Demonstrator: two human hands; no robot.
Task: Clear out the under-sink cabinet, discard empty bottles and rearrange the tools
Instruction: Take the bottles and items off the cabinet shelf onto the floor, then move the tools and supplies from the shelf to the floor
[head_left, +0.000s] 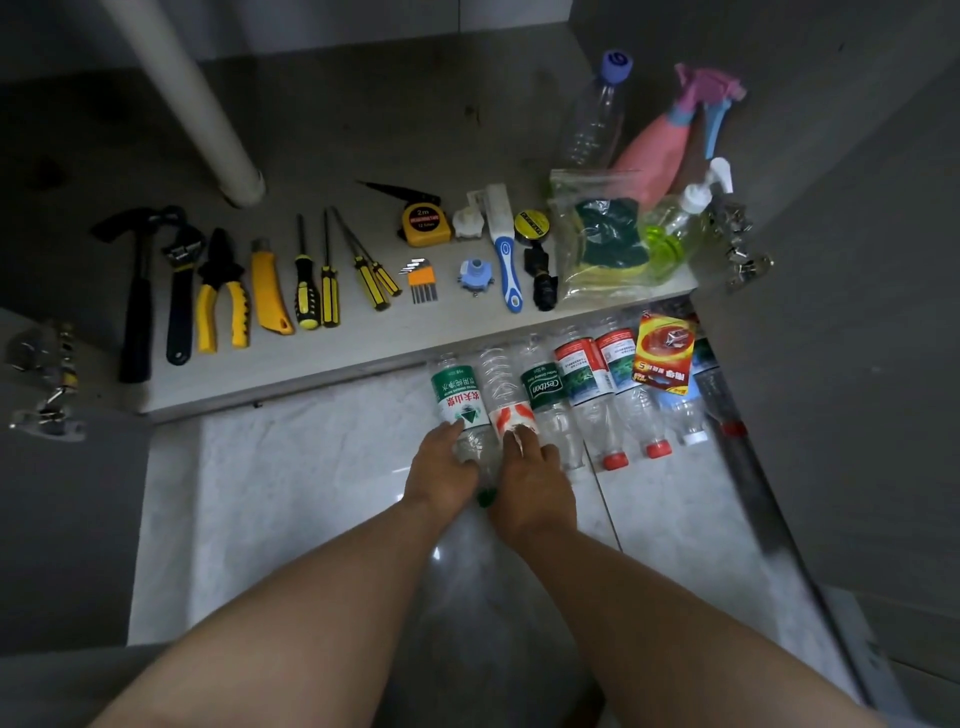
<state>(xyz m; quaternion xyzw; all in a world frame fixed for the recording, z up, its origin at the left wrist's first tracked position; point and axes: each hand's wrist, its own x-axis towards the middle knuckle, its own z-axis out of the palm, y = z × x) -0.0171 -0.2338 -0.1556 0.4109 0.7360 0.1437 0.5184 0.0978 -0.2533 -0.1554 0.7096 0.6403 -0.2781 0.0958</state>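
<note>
Several empty plastic bottles lie side by side on the tiled floor in front of the cabinet. My left hand holds the green-labelled bottle by its lower body. My right hand rests over the neck end of the clear bottle with a red and white label. To their right lie a Cestbon bottle and two red-capped bottles. Tools lie in a row on the cabinet floor: hammer, wrench, pliers, yellow utility knife, screwdrivers.
A white drain pipe comes down at the back left. A tape measure, hex keys, a brush, a bag of sponges, a pink spray bottle and an upright clear bottle stand right. An open door bounds the right side.
</note>
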